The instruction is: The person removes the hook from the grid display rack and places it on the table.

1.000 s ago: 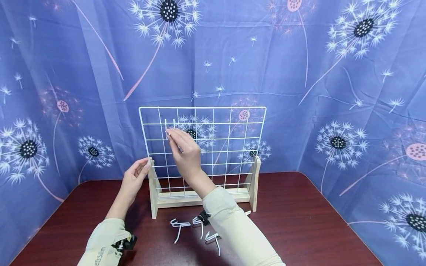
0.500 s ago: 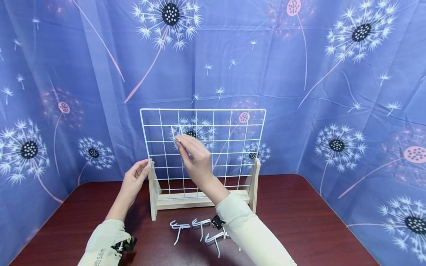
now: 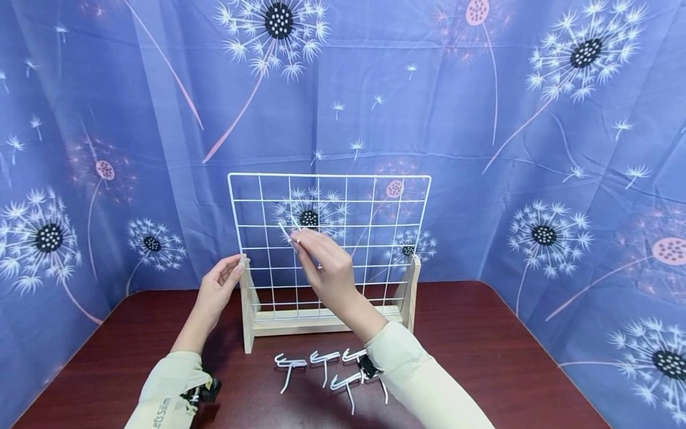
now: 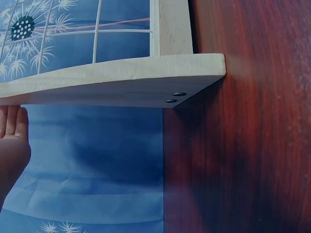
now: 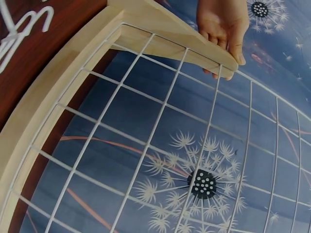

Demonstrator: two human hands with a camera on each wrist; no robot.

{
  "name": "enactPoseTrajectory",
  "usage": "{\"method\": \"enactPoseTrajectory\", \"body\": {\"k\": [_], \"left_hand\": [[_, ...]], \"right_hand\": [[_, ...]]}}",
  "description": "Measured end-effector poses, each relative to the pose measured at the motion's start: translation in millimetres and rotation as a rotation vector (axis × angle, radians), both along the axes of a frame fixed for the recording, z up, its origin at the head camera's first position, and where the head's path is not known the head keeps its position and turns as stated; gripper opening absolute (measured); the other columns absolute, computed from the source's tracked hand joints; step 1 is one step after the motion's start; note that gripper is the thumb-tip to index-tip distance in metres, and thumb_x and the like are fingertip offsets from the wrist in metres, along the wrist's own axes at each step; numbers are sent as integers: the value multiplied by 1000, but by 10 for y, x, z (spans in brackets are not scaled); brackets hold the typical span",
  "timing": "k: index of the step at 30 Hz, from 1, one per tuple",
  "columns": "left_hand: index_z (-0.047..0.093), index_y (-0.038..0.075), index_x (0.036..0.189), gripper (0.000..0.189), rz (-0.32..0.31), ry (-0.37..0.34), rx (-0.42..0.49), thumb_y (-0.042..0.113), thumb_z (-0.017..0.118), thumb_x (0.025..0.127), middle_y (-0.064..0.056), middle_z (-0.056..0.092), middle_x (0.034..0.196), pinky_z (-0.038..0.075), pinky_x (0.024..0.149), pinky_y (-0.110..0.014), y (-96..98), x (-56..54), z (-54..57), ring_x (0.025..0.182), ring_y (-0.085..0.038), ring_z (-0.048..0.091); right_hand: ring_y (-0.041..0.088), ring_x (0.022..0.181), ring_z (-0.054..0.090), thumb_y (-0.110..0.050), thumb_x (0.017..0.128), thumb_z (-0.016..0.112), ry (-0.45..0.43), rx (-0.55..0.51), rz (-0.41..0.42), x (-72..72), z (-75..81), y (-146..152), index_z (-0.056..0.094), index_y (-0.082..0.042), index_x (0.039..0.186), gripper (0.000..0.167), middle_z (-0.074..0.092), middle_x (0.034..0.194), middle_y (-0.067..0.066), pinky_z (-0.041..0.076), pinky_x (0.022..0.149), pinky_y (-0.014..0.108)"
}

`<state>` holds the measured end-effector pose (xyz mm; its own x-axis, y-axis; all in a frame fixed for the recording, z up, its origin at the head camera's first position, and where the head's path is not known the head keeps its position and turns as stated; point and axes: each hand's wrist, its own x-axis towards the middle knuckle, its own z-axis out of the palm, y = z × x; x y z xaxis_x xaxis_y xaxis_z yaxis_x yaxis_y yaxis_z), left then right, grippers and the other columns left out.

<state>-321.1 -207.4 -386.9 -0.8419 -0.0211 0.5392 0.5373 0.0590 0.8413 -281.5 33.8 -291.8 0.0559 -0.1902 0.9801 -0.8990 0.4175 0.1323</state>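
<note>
In the head view, my right hand [image 3: 329, 268] pinches a white wire hook [image 3: 282, 229] in front of the white wire grid panel [image 3: 358, 176]. Two thin prongs of the hook stick out above the fingertips, leaning left; the rest is hidden by the fingers. The grid stands upright in a wooden stand [image 3: 300, 326]. My left hand [image 3: 217, 286] grips the top of the stand's left upright, near the grid's left edge. From the right wrist view, that left hand [image 5: 224, 24] has its thumb on one side of the wood and fingers on the other.
Several more white hooks [image 3: 324, 357] lie on the dark red table [image 3: 471, 357] in front of the stand, some partly behind the right wrist's camera and sleeve. A blue dandelion-print cloth [image 3: 455, 119] hangs behind and at both sides of the table.
My right hand has drifted right and down along the grid, carrying the hook. Its prongs, upright before, now tilt left. The left hand stays on the upright.
</note>
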Motion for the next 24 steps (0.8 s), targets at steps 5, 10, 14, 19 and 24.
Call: {"method": "enactPoseTrajectory", "body": {"k": [5, 10, 14, 19, 24], "left_hand": [[47, -12, 131, 39, -8, -12, 0, 11, 52, 100, 20, 61, 109, 44, 91, -9, -2, 4, 8, 106, 4, 56], [45, -16, 130, 38, -22, -11, 6, 5, 51, 99, 18, 62, 108, 44, 89, -8, 17, 64, 73, 104, 6, 56], [45, -17, 129, 37, -26, -23, 7, 5, 50, 99, 17, 61, 108, 45, 89, -9, 36, 117, 138, 103, 5, 56], [47, -14, 131, 38, -17, -27, -7, 7, 51, 100, 18, 61, 107, 45, 89, -9, 9, 60, 84, 104, 6, 56], [48, -11, 131, 38, -12, -10, -15, 11, 52, 100, 19, 61, 108, 44, 90, -9, -18, -3, 10, 106, 5, 56]], "right_hand": [[26, 101, 67, 0, 87, 67, 5, 26, -7, 41, -55, 65, 70, 3, 102, 15, 71, 98, 14, 51, 94, 31], [27, 98, 68, 0, 88, 66, 34, 55, -13, 67, -124, 140, 70, 3, 101, 14, 71, 97, 13, 52, 92, 33], [28, 98, 68, -4, 92, 63, 41, 70, -13, 86, -165, 201, 70, 3, 102, 14, 71, 99, 14, 52, 92, 33], [29, 95, 68, -5, 95, 59, 73, 98, 2, 127, -197, 264, 70, 3, 102, 16, 72, 98, 13, 54, 88, 32], [29, 95, 69, -2, 93, 61, 135, 126, 14, 174, -211, 317, 71, 4, 101, 14, 72, 96, 15, 55, 86, 33]]}}
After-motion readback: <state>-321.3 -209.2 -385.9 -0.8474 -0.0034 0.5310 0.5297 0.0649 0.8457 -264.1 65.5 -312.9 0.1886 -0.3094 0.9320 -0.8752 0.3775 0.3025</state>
